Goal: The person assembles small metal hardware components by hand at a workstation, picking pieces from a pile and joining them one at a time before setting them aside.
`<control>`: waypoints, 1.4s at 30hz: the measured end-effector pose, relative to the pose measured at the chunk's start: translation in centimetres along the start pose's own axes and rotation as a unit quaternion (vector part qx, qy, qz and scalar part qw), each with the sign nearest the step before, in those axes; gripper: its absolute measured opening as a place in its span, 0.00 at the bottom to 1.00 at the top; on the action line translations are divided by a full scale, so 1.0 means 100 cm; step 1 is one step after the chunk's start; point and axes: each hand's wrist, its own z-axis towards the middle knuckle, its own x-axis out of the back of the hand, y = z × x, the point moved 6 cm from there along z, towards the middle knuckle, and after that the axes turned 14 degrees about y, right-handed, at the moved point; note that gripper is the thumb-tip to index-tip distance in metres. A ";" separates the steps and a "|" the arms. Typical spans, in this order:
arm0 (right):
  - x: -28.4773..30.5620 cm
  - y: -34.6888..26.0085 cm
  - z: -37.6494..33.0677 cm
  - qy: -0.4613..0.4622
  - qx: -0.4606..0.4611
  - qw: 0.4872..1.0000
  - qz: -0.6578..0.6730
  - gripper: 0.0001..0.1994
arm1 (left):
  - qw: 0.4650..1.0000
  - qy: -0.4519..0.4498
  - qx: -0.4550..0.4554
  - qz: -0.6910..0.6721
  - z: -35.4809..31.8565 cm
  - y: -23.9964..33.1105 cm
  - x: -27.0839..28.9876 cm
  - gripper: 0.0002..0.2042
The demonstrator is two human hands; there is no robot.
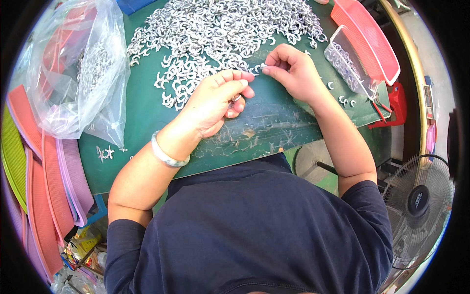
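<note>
A heap of small silver-grey crescent-shaped pieces (220,29) spreads over the far half of the green tabletop. At its near edge my two hands almost meet. My left hand (218,98) is curled, thumb against the index finger; a glint of something silvery shows among its fingers, too small to name. My right hand (296,73) pinches between thumb and index finger a small crescent-shaped piece (263,67), just beyond the left fingertips. Its other fingers are folded in. A pale bangle circles my left wrist.
On the left stand a clear plastic bag (110,110) of pieces and stacked coloured baskets (44,181). A clear tub (362,88) of pieces sits at right beside a pink basket (391,66). Loose crescents (342,100) and star-shaped pieces (109,153) lie nearby. A fan (418,201) stands lower right.
</note>
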 end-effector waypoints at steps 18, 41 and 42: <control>-0.012 -0.009 -0.001 -0.012 0.171 0.981 -0.087 0.06 | 0.997 0.007 0.047 -0.059 0.002 -0.003 0.005 0.06; -0.019 -0.022 -0.008 0.034 0.242 0.959 -0.141 0.08 | 0.994 0.027 0.030 -0.105 0.000 0.001 0.012 0.03; -0.020 -0.020 -0.007 0.027 0.235 0.963 -0.128 0.07 | 0.994 0.029 0.028 -0.105 0.000 0.002 0.012 0.04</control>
